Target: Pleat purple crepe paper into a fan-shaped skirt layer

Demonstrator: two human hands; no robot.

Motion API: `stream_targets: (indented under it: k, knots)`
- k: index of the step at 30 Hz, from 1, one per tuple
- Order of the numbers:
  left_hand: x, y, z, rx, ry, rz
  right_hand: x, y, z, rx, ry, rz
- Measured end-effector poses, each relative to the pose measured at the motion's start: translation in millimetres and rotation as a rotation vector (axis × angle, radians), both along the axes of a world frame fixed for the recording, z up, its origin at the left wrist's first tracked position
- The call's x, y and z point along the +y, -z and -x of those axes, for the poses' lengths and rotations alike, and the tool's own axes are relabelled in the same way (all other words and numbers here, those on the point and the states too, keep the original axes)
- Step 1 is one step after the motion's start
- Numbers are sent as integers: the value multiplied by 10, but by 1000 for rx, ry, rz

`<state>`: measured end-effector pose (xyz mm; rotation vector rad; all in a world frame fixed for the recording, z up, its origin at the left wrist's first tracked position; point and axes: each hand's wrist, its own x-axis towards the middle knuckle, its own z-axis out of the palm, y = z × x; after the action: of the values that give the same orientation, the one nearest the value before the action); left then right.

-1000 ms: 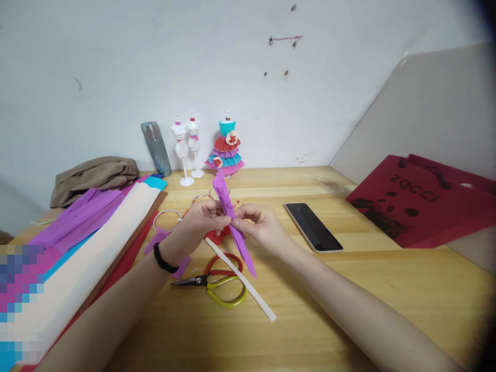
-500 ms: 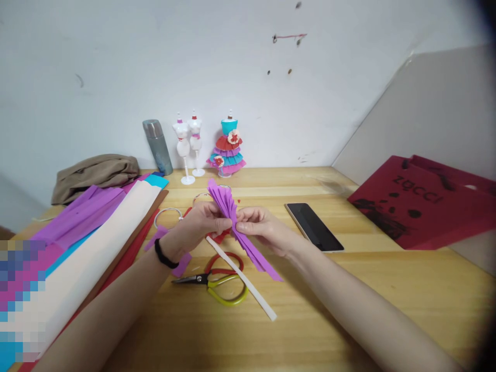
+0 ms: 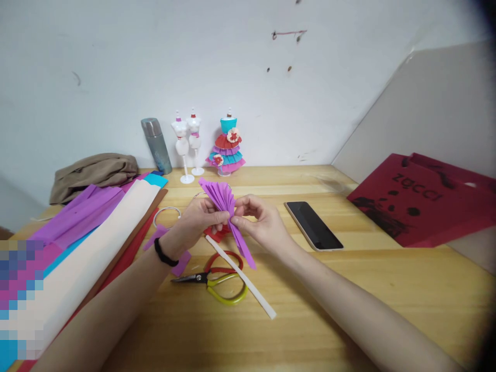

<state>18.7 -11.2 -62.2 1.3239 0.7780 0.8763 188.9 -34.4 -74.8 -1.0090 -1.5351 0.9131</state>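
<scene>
A strip of purple crepe paper (image 3: 220,195), folded in pleats, is pinched at its middle between both hands. Its upper pleats fan out and its lower end hangs as a narrow tail. My left hand (image 3: 201,216), with a black band at the wrist, grips it from the left, thumb on the pleats. From the right, my right hand (image 3: 258,219) pinches the gathered waist between thumb and fingers. Below the hands lie scissors (image 3: 202,278) with red and yellow handles, and a white strip (image 3: 248,283) crossing them. Red paper (image 3: 217,235) shows partly behind the hands.
Stacked coloured paper sheets (image 3: 104,235) and brown cloth (image 3: 93,175) fill the left. A flask (image 3: 155,145), two white mannequins (image 3: 182,144) and a dressed mannequin (image 3: 227,147) stand along the wall. A phone (image 3: 314,226) and a red bag (image 3: 418,201) lie right.
The upper pleats have spread wider. The paper's lower tail has swung left and narrowed. Both hands have shifted slightly, still pinching the middle.
</scene>
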Motion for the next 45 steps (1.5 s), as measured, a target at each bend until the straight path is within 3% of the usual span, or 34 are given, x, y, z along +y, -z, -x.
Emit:
stream_targets:
  k: [13,32,45]
  knots:
    - [-26,-18,-21,7,-18,33,7,16,3,98,-42,14]
    - [30,36,10,21,90,87,-17,7,30,275,-128,163]
    - [39,51,30,44,109,115,-39,15,42,309,-115,192]
